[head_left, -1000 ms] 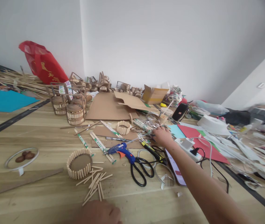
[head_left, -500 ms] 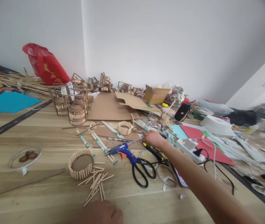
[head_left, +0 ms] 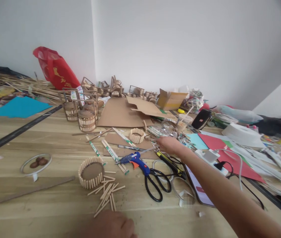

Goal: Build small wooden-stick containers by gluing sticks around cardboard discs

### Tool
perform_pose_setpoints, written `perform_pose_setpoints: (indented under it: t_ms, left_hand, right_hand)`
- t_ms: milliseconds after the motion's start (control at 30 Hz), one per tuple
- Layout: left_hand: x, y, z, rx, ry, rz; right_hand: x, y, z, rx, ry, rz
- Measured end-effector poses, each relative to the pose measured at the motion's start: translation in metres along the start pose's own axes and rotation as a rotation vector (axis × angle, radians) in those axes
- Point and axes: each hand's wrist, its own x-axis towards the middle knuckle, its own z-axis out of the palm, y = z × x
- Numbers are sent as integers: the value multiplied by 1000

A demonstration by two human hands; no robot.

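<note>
My right hand [head_left: 170,144] reaches across the table into a clutter of small pieces, its fingers drawn together and pointing down. What lies at its fingertips is too small to make out. At the bottom edge my left hand [head_left: 114,224], blurred and partly cut off, is curled closed beside loose short wooden sticks [head_left: 108,195]; anything in it is hidden. Just beyond the sticks is a round cardboard base ringed with upright sticks [head_left: 90,183]. A blue glue gun [head_left: 140,163], black-handled scissors [head_left: 155,190] and a yellow-black utility knife [head_left: 171,165] lie between the hands.
Finished stick baskets [head_left: 87,122] stand at the back left near cardboard sheets [head_left: 115,115]. A smaller stick ring [head_left: 137,136] lies mid-table. At right are a power strip [head_left: 211,158] with cords, a phone [head_left: 199,188] and red paper [head_left: 241,165]. A plastic cup [head_left: 183,122] stands behind.
The view has shifted slightly, so the table things appear further right. My right hand stays at the clutter, its fingers now angled further down. My left hand remains curled at the bottom edge.
</note>
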Motion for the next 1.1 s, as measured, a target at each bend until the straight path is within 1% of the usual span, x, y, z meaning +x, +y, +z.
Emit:
perform_pose_setpoints:
  t_ms: [67, 100, 133, 200, 267, 333, 400, 467, 500, 567, 633, 667, 700, 767, 800, 867, 933, 1000, 1067, 1100]
  left_hand:
    - [-2, 7, -20, 4, 83, -52]
    - [-4, 11, -29, 0, 121, -79]
    - [-6, 14, -37, -6, 135, -75]
    - [-9, 18, -49, -21, 145, -74]
    - [-10, 18, -54, -24, 167, -98]
    - [-11, 14, -57, -52, 204, -120]
    - [-11, 6, -60, -95, 291, -169]
    - [-12, -5, -66, -121, 439, -239]
    - [-13, -12, -71, -124, 491, -305]
    - [-17, -24, -81, -115, 549, -485]
    - [-23, -34, -91, -68, 515, -594]
    - [-25, -38, -94, -35, 465, -642]
    - [-26, -40, -96, -20, 389, -677]
    - [-27, -40, -96, -23, 234, -713]
    - [-26, -39, -95, -39, 174, -715]
    - [-22, -34, -92, -66, 116, -707]
    - [-21, -28, -91, -66, 118, -713]
    - [-24, -22, -94, -42, 146, -731]
    - [-31, -18, -99, -10, 213, -747]
    - [-35, -18, -102, 8, 264, -750]
  right_hand:
    - [-8, -12, -14, 130, 103, 15]
    - [-11, -24, -19, 206, 149, 4]
    - [-15, -38, -24, 289, 183, -19]
    - [-21, -76, -28, 467, 205, -112]
    - [-23, -118, -24, 625, 180, -208]
    - [-21, -156, -16, 749, 156, -266]
    - [-14, -184, -6, 835, 149, -279]
    - [-6, -200, 1, 891, 148, -276]
    - [-3, -204, 4, 911, 144, -279]
    - [2, -208, 8, 939, 133, -288]
    - [4, -210, 10, 953, 117, -291]
    - [4, -210, 11, 956, 106, -287]
    - [4, -210, 11, 955, 90, -282]
    - [5, -210, 13, 943, 45, -274]
    - [5, -210, 14, 929, 21, -272]
    - [5, -210, 16, 885, -12, -265]
    - [4, -210, 16, 817, 5, -243]
    - [2, -211, 15, 733, 64, -220]
    - [-2, -212, 12, 639, 120, -222]
    - [-5, -213, 12, 590, 135, -237]
